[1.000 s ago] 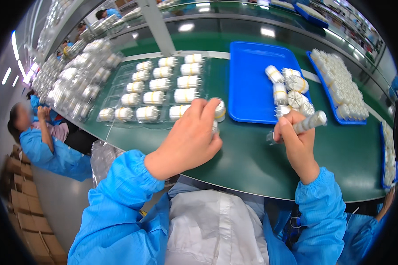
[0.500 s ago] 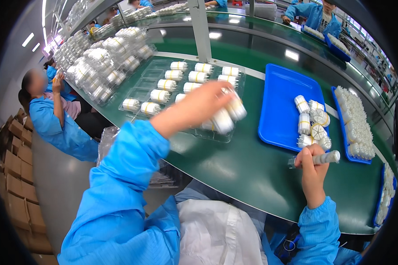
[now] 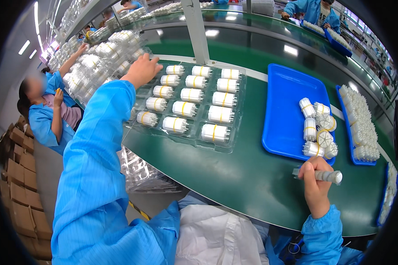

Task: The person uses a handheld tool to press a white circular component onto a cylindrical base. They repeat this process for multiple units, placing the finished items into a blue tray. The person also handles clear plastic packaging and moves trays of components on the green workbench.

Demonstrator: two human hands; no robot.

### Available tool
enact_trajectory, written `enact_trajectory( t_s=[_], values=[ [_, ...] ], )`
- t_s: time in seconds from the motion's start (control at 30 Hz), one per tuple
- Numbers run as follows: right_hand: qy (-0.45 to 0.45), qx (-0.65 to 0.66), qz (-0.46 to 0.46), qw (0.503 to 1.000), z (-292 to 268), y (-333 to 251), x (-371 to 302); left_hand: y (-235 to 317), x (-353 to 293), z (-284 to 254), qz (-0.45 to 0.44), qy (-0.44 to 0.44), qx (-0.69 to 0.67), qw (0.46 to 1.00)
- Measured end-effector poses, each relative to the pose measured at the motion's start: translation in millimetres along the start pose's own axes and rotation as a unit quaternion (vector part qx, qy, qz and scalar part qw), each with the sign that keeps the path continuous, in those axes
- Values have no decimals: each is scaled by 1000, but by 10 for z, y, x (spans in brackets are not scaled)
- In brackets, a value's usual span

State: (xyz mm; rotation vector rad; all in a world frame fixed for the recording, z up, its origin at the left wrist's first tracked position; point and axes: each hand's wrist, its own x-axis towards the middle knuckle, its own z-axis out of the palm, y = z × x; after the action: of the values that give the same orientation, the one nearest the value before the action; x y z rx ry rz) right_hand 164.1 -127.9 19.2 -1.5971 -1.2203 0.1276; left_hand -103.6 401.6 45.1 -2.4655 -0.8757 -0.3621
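Note:
My left hand [image 3: 142,70] reaches over the back left corner of a clear plastic tray [image 3: 227,149]. Its fingers bend downward, and whatever lies under them is hidden. White ribbed cylinders [image 3: 174,124], each with a yellow band, lie in rows in the tray. On the right, my right hand [image 3: 317,185] is closed around a thick grey-white tube [image 3: 326,176] with a round white end and a clear opposite end. Just beyond that hand is a blue tray [image 3: 287,97], with several banded white cylinders [image 3: 310,129] bunched at its near right side.
Filled clear trays [image 3: 99,57] are stacked at the back left. More blue trays [image 3: 359,161] of white parts stand at the right. A metal post [image 3: 197,35] rises behind the clear tray. A co-worker [image 3: 51,110] sits at the left, another [image 3: 311,13] across the line.
My left hand has swung left and away from me, from the clear tray's right side, where it held white cylinders, to its back left corner. My right hand keeps its tube, nearly still.

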Motion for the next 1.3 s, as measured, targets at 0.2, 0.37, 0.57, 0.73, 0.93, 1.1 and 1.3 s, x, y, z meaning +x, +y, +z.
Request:
enact_trajectory(
  t_s=[0.2, 0.37, 0.57, 0.73, 0.93, 1.1, 1.3],
  values=[
    [-6, 13, -25, 1000, -4, -52, -31, 156, 256, -309, -61, 62, -67, 994],
    [-21, -35, -125, 991, 39, -39, -8, 1233, 567, -884, 27, 117, -307, 944],
    [-36, -70, -131, 988, 65, 48, -42, 3419, 388, -1656, 219, 33, -537, 814],
    [-31, -69, -158, 985, 73, 29, -12, 4097, 629, -1439, 304, 69, -358, 880],
    [-22, -60, -161, 985, 82, 36, -8, 4019, 671, -1207, 376, 69, -280, 881],
    [22, 55, -25, 998, -62, 3, -19, 3514, 325, -1373, 262, 101, -359, 890],
    [68, 242, 66, 966, -200, -196, 78, 3263, -726, -1735, 204, -77, -638, 738]
  ],
)
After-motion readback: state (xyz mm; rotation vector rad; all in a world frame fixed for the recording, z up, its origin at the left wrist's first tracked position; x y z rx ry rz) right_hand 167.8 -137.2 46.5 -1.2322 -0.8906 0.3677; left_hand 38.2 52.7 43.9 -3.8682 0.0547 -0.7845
